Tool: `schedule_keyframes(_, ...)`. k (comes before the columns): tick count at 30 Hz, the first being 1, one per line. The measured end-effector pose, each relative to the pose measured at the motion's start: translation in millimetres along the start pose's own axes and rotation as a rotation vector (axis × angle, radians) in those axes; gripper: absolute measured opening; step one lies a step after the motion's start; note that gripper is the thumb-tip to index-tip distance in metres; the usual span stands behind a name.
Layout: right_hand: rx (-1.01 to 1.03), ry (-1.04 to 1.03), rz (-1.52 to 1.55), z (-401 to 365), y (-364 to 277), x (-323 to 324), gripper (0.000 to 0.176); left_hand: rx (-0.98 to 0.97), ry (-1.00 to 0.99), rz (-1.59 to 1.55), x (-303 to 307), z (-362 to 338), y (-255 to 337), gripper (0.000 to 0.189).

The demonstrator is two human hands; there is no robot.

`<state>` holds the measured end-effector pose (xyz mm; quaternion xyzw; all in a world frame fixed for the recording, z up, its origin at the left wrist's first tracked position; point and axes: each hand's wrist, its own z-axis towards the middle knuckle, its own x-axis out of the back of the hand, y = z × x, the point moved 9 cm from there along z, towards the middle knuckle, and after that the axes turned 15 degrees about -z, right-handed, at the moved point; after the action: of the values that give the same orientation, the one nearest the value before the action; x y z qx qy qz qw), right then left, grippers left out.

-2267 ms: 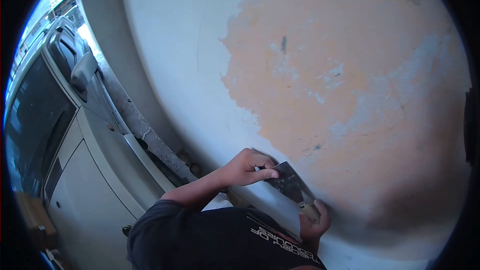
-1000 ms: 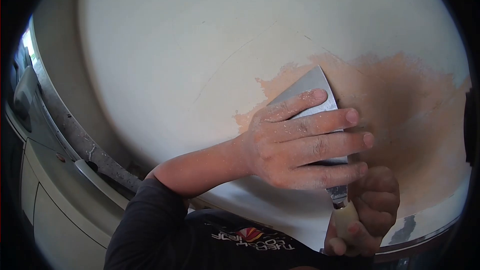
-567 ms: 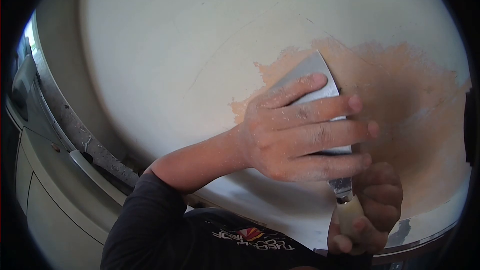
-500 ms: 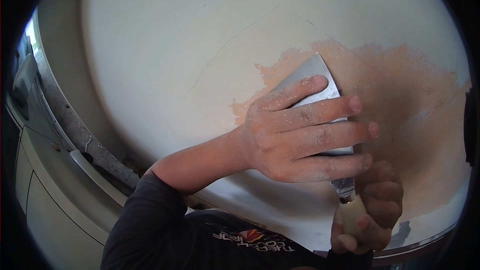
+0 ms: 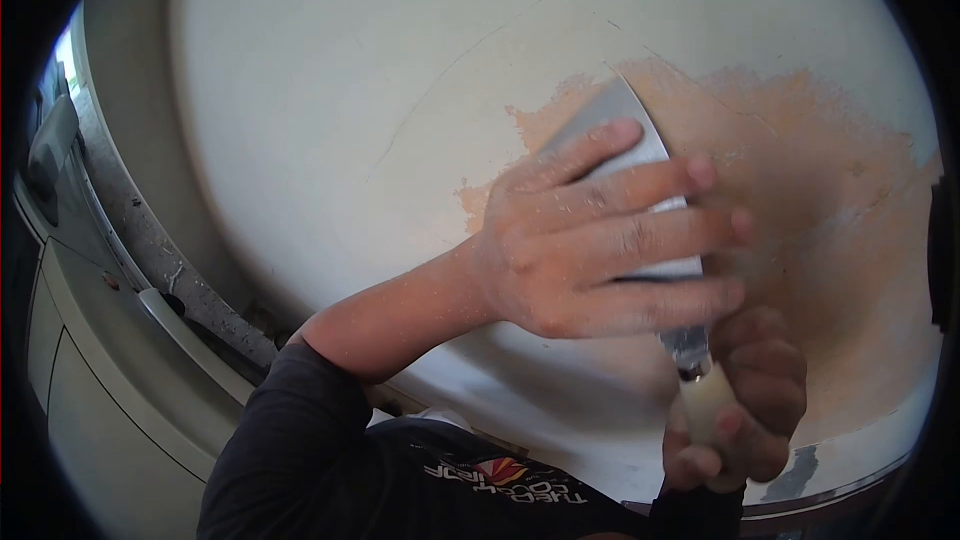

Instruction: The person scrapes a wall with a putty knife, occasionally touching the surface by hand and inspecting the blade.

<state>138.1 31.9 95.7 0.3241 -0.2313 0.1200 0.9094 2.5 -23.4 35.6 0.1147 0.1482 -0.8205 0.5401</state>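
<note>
A putty knife (image 5: 605, 108) with a wide metal blade and a pale handle lies against a pale surface (image 5: 400, 70). My left hand (image 5: 590, 250) rests on the blade, back toward me, its fingers stretched out and spread, with light dust on the skin. The left thumb is hidden. Lower right, my right hand (image 5: 770, 380) is closed around the handle, partly in shadow. Around and to the right of the blade spreads an orange-tan patch (image 5: 830, 170) with ragged edges, where the pale coat is gone.
At the left stands what looks like a car, with a door panel (image 5: 110, 390) and a side mirror (image 5: 55, 135). Debris dots a strip of ground (image 5: 150, 230) beside it. Thin curved cracks mark the pale surface above. A grey smear (image 5: 793, 473) shows at the lower right.
Both hands and the putty knife have moved slightly upward in view, over the orange-tan patch. The grip on the handle and the spread left fingers look the same.
</note>
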Motion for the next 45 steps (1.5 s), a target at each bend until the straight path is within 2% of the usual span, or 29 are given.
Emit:
schedule_keyframes(2,-0.063,-0.024,0.03,2.4,5.5,-3.9,0.031,0.04,-0.019,0.006,-0.2,0.3,-1.4,0.014)
schedule_keyframes(4,-0.044,-0.013,-0.019,1.0,-2.1,1.7,0.032,-0.019,-0.024,-0.033,0.6,-3.4,-0.6,0.013)
schedule_keyframes(5,-0.021,-0.006,-0.06,1.3,-6.1,1.8,0.032,-0.026,-0.163,-0.027,-5.0,-10.8,0.5,0.024)
schedule_keyframes(8,-0.065,-0.009,-0.005,3.7,0.7,-6.3,0.033,0.046,-0.151,-0.013,0.4,-7.9,-3.3,0.024)
schedule_keyframes(13,-0.04,-0.009,-0.017,2.0,-3.1,-4.5,0.033,-0.026,-0.015,-0.032,4.4,-5.1,-2.1,0.014)
schedule_keyframes(16,-0.062,-0.033,-0.011,3.4,-4.4,-2.1,0.034,0.011,-0.024,-0.024,5.4,-4.7,-3.0,0.016)
schedule_keyframes(18,-0.061,-0.025,-0.04,4.4,-3.0,0.4,0.034,0.006,-0.153,-0.095,-1.9,-8.6,-2.8,0.025)
schedule_keyframes(20,0.065,-0.103,0.007,4.7,-6.3,-3.9,0.035,-0.006,-0.15,-0.062,-0.8,-7.9,-4.9,0.025)
schedule_keyframes(28,-0.027,0.015,-0.016,6.2,-1.9,-7.4,0.031,-0.015,-0.179,-0.004,0.4,-9.4,-2.2,0.025)
schedule_keyframes(31,-0.034,0.002,-0.029,4.8,-4.5,-2.6,0.031,0.009,-0.146,-0.02,0.9,-7.6,-5.3,0.022)
schedule_keyframes(34,-0.014,0.016,-0.027,5.4,-2.4,-8.7,0.033,-0.042,-0.032,-0.003,6.1,-6.5,-2.1,0.018)
schedule_keyframes(37,-0.003,0.039,-0.054,3.7,-5.9,-0.9,0.033,0.008,-0.047,-0.024,4.7,-6.7,-3.7,0.019)
schedule_keyframes(39,0.032,0.057,-0.086,4.2,-7.7,0.1,0.033,-0.055,-0.11,-0.03,-0.9,-11.6,0.3,0.019)
schedule_keyframes(43,-0.011,-0.001,-0.021,3.0,-3.4,-1.2,0.033,-0.001,-0.058,-0.021,3.4,-8.2,-1.1,0.02)
schedule_keyframes(45,0.006,0.014,-0.027,2.8,-3.5,-3.2,0.033,-0.035,-0.125,-0.023,1.3,-12.6,-0.7,0.021)
